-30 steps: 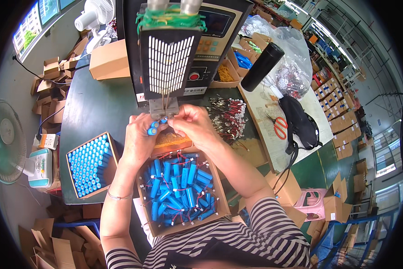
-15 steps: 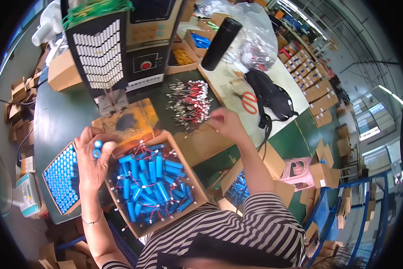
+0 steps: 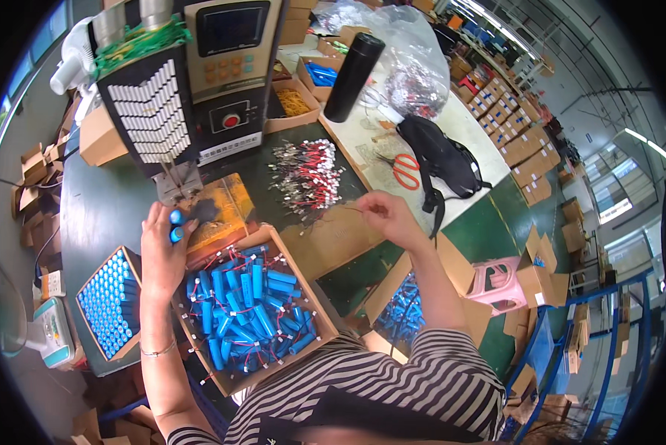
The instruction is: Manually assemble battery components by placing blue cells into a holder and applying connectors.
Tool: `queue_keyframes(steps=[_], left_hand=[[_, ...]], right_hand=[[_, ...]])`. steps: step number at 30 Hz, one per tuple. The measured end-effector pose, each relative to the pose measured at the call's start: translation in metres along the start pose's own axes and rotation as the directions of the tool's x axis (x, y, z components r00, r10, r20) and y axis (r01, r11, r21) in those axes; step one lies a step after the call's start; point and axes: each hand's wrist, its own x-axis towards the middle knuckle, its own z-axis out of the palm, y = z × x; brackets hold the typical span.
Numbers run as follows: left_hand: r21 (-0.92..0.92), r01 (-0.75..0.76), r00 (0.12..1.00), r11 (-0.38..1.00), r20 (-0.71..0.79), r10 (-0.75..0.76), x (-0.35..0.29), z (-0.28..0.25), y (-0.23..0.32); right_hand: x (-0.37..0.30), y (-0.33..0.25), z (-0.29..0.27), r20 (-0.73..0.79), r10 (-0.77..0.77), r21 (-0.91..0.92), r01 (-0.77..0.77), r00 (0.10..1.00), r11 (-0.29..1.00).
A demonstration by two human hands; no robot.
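- Now the left hand (image 3: 162, 248) grips two blue cells (image 3: 176, 225) under the welder (image 3: 171, 111), at ten o'clock from the box (image 3: 325, 317).
- The right hand (image 3: 381, 215) pinches a thin wire (image 3: 348, 209) beside the wire pile (image 3: 305, 174).
- Risk: cells may slip crooked if that grip loosens.

Bright blue battery cells (image 3: 248, 311) fill a brown cardboard box (image 3: 320, 315) on a dark green worktop (image 3: 103, 200), beside red-and-black wire leads (image 3: 303, 174), orange-handled scissors (image 3: 406, 170) and a black-and-white striped shirt (image 3: 414, 378).
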Motion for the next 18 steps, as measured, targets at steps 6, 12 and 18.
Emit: queue_keyframes(steps=[6,12,18], left_hand=[[-0.028,-0.063,0.996,0.998,-0.068,0.061,-0.004,0.001,-0.001],[-0.081,-0.042,0.996,0.996,-0.083,0.035,-0.003,0.001,0.006],[-0.007,-0.003,1.0,1.0,-0.031,0.002,0.004,0.0,-0.003]], right_hand=[[0.027,-0.058,0.068,0.242,-0.203,0.157,0.168,0.949,0.973],[0.054,-0.074,0.14,0.346,-0.423,0.411,0.27,0.837,0.871],[0.059,-0.083,0.159,0.266,-0.405,0.33,0.312,0.875,0.891]])
